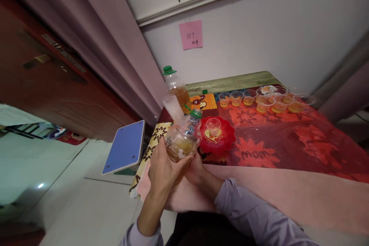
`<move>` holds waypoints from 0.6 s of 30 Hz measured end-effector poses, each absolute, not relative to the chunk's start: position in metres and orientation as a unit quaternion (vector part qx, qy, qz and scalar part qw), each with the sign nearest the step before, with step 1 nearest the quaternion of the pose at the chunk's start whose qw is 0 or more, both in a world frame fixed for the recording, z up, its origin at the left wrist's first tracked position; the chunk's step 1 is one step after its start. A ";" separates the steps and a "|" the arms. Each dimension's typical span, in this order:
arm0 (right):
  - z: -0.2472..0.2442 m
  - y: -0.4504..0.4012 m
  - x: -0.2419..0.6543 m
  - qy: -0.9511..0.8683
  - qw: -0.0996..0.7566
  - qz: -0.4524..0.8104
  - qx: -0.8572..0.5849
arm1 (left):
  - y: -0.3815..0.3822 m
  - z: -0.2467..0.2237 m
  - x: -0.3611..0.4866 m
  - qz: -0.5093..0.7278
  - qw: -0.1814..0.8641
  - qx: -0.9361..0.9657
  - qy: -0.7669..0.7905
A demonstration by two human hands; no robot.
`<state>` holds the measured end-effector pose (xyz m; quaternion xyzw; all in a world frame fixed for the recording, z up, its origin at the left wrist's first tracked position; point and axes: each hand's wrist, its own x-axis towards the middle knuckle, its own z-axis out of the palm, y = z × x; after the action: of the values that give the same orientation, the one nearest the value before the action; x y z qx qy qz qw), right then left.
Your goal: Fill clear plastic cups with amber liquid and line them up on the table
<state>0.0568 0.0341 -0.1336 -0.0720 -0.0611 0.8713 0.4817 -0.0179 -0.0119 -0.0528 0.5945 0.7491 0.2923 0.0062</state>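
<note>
Bottle [184, 140], tilted, grasped low by left hand [161, 165] along the left side and by right hand [196, 168] at the base. Judging by the pose, likely at the steadying stage, perhaps for pouring; next move seems to call for a firm grip and slow tip toward the cup [213, 125] on the plate [230, 136], just beyond right hand. Close beyond left hand, cup stack [173, 107] and second bottle [181, 94], leaving little room. More open bench [239, 78] right of right hand, below the cup rows [265, 102]. Bench edge near both hands.
</note>
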 end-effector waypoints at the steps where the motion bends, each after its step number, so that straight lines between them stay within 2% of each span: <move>1: -0.130 0.033 0.058 -0.065 0.481 0.872 -0.064 | -0.011 -0.051 -0.016 0.280 0.001 0.597 0.751; 18: -0.115 0.017 0.063 -0.121 0.499 0.856 -0.068 | 0.000 -0.034 0.000 0.133 -0.063 0.633 0.760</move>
<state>0.0627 0.0168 -0.1155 -0.0681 -0.1206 0.8555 0.4989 -0.0004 -0.0002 -0.0345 0.6328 0.7602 0.1332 -0.0629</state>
